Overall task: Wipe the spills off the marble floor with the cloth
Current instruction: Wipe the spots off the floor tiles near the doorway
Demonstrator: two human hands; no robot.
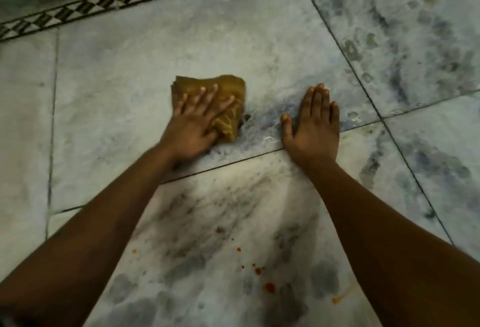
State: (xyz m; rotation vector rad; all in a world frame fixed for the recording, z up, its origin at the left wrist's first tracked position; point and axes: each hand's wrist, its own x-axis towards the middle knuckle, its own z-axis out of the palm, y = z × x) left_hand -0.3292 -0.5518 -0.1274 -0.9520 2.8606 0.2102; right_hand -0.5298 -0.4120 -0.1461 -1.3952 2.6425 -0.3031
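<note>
Marble floor (259, 40), cloth (228, 92) under flat left hand (192, 126)

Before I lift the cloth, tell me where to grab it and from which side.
Grip the bunched fold at the near right corner of the cloth, probably coming from the right. It lies flat and folded on the marble floor, the left hand presses its middle, and only that raised corner offers something to pinch. The right hand lies flat beside it.
</note>
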